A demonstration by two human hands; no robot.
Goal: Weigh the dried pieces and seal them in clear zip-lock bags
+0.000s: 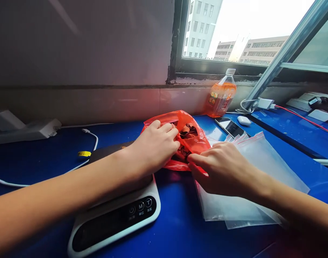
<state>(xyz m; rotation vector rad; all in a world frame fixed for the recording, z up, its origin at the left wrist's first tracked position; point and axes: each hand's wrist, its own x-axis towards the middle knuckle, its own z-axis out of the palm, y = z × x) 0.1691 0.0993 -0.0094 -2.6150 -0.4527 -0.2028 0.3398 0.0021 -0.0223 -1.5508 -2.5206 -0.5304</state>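
Observation:
A red plastic bag [169,116] lies on the blue table with its mouth spread. Dark reddish-brown dried pieces [189,131] show inside it; their kind I cannot make out. My left hand [161,145] grips the bag's left side, fingers curled over the rim. On the right side, my right hand [218,166] pinches the near right edge of the bag. Under my left forearm is a white kitchen scale [150,218] with a dark panel, its display unlit. Clear zip bags [263,161] lie in a loose stack beneath and beyond my right hand.
A bottle of orange drink [223,95] stands by the wall under the window. A phone [231,127] and a white earbud case [244,120] lie near it. White cables [92,138] and a power strip [32,130] are at the left. A metal frame bar [279,53] slants at the right.

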